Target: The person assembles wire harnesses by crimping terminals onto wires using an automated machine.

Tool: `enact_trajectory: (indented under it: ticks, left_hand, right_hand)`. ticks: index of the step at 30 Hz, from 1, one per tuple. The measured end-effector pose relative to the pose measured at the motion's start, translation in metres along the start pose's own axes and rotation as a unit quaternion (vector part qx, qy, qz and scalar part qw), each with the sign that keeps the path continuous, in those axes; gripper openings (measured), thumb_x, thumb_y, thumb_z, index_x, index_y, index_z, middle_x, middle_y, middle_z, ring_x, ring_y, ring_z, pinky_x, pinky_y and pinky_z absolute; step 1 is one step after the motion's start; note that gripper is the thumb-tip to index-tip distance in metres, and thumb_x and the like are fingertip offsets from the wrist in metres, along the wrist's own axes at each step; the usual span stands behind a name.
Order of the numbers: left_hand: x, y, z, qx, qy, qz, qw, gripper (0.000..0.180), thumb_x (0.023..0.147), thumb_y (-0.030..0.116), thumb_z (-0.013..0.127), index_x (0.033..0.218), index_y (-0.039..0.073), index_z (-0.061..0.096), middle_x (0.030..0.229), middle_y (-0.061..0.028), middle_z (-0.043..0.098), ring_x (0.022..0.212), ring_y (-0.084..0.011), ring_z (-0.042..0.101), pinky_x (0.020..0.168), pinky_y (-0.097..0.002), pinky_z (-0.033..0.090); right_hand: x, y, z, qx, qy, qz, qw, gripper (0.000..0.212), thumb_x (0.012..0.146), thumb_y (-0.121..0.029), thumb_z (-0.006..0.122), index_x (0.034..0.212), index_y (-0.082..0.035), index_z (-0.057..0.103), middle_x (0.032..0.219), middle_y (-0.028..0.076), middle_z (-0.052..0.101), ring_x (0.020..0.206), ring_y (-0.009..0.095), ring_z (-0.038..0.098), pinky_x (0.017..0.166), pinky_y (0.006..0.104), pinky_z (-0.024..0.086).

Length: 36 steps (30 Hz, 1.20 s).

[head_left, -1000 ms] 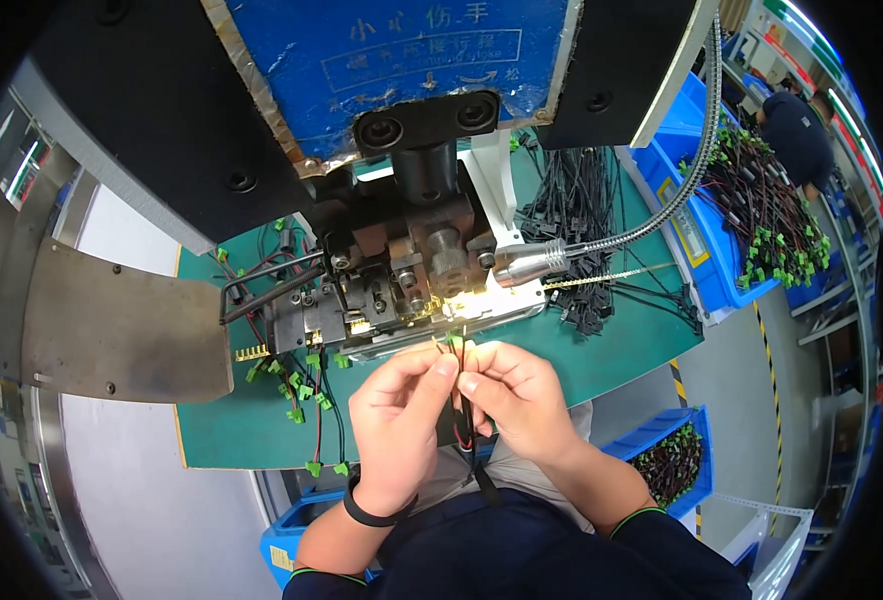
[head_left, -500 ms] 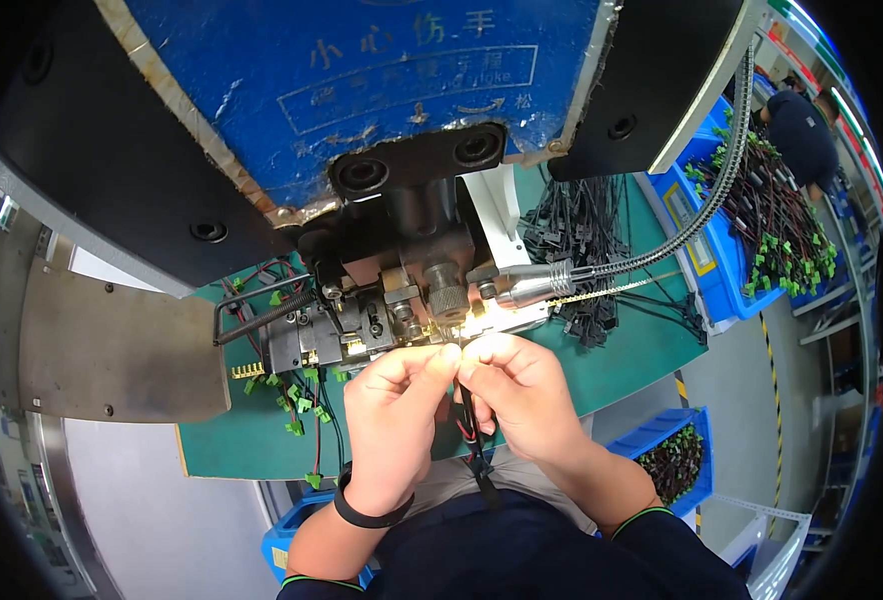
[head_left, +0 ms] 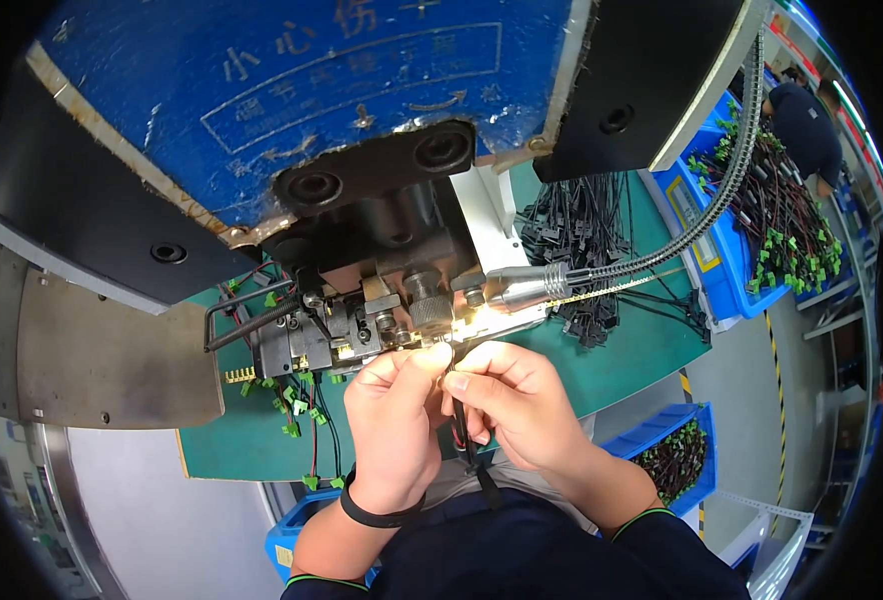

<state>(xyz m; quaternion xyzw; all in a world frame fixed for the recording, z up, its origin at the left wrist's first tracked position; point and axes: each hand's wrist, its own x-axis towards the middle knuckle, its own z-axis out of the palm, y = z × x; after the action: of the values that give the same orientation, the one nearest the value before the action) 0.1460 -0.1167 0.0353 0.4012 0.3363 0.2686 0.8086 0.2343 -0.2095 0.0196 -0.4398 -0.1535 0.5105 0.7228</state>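
Note:
At the crimping press (head_left: pixel 429 305), my two hands meet just in front of the lit tooling. My left hand (head_left: pixel 399 415) is closed in a pinch, thumb against forefinger, on a thin wire end close under the press. Beside it my right hand (head_left: pixel 517 410) is closed round the same dark wire cable (head_left: pixel 461 425), thumb on top. The cable hangs down between my hands toward my lap, with some red wire showing. My fingertips hide the wire's very tip, and I cannot tell whether it touches the tooling.
A lamp (head_left: pixel 527 287) on a flexible metal arm lights the tooling. Black cables (head_left: pixel 582 240) are heaped on the green table (head_left: pixel 652 350). Wires with green connectors (head_left: pixel 297 405) lie left. Blue bins (head_left: pixel 727 290) of harnesses stand right; another person (head_left: pixel 807 125) is beyond.
My right hand's fingertips have drawn slightly back and down from the press along the cable. The left hand keeps its pinch near the tooling. The view has shifted a little.

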Motion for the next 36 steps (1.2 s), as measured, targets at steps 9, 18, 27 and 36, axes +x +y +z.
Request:
enact_trajectory:
  ticks: [9, 18, 27, 36]
  left_hand:
    - [-0.003, 0.0091, 0.007, -0.052, 0.006, -0.039, 0.998, 0.02, 0.088, 0.012, 0.061, 0.069, 0.006, 0.061, 0.058, -0.0002, 0.056, 0.046, -0.0058, 0.045, 0.044, -0.021, 0.029]
    - [0.0015, 0.0056, -0.001, -0.049, -0.025, -0.039, 0.998, 0.02, 0.089, 0.013, 0.06, 0.07, 0.006, 0.061, 0.057, -0.0017, 0.057, 0.046, -0.0075, 0.049, 0.044, -0.0212, 0.032]
    - [-0.0019, 0.0068, -0.0002, -0.058, -0.026, -0.03, 0.998, 0.02, 0.089, 0.013, 0.059, 0.07, 0.006, 0.06, 0.057, -0.0023, 0.057, 0.045, -0.0084, 0.049, 0.044, -0.0214, 0.033]
    - [-0.0022, 0.0013, -0.0011, -0.067, -0.031, -0.031, 0.997, 0.016, 0.089, 0.011, 0.062, 0.074, 0.004, 0.063, 0.062, -0.0017, 0.06, 0.051, -0.0058, 0.049, 0.047, -0.02, 0.035]
  right_hand:
    - [-0.0002, -0.0032, 0.0056, 0.063, -0.004, 0.016, 0.998, 0.009, 0.092, -0.008, 0.058, 0.088, 0.0, 0.06, 0.076, 0.008, 0.061, 0.053, 0.006, 0.052, 0.045, 0.0193, 0.039]
    - [0.0, -0.0027, 0.0044, 0.058, -0.009, 0.01, 0.998, 0.01, 0.093, -0.009, 0.056, 0.088, -0.001, 0.06, 0.076, 0.008, 0.061, 0.053, 0.006, 0.052, 0.045, 0.0189, 0.039]
    - [-0.0005, -0.0013, 0.0058, 0.051, -0.007, 0.009, 0.999, 0.009, 0.093, -0.008, 0.056, 0.088, -0.001, 0.059, 0.076, 0.008, 0.061, 0.053, 0.006, 0.051, 0.045, 0.0188, 0.039]
    - [-0.0028, 0.0015, 0.0026, 0.054, -0.004, 0.003, 0.999, 0.009, 0.092, -0.009, 0.057, 0.087, -0.002, 0.06, 0.075, 0.007, 0.061, 0.054, 0.005, 0.052, 0.045, 0.0187, 0.039]
